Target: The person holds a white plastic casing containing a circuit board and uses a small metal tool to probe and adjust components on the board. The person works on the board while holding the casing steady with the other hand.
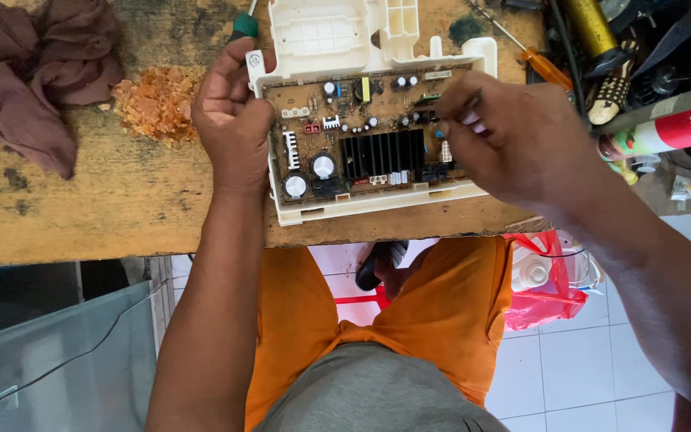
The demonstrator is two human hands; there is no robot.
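cream plastic tray (377, 202) holding a brown circuit board (345, 128) lies on the worn wooden bench (121, 208), between the two hands. the left hand (232, 120) is wrapped around the tray's left edge, thumb over the rim near the top corner, palm covering that side wall, so the fingers beneath cannot be seen. the right hand (505, 136) is curled over the board's right end with fingertips pinched together on something small there; what they grip is hidden under the knuckles, and the right part of the board is hidden too. just left of those fingertips sits a black finned heat sink (382, 154), and below the left hand's heel stand two round silver-topped capacitors (309, 176).

above the left thumb a green screwdriver handle (243, 26) pokes out, its shaft cut off by the frame's top edge. a second cream housing piece (337, 32) lies beyond the board, also cropped. far left of the left hand are an orange crumbly heap (157, 100) and a crumpled brown rag (33, 72). beyond the right hand lies an orange-handled screwdriver (544, 68), and to its right a red and white spray can (673, 132) amid dark clutter that is hard to make out. below the bench edge, orange shorts (449, 312) and a red plastic bag (545, 296) show.
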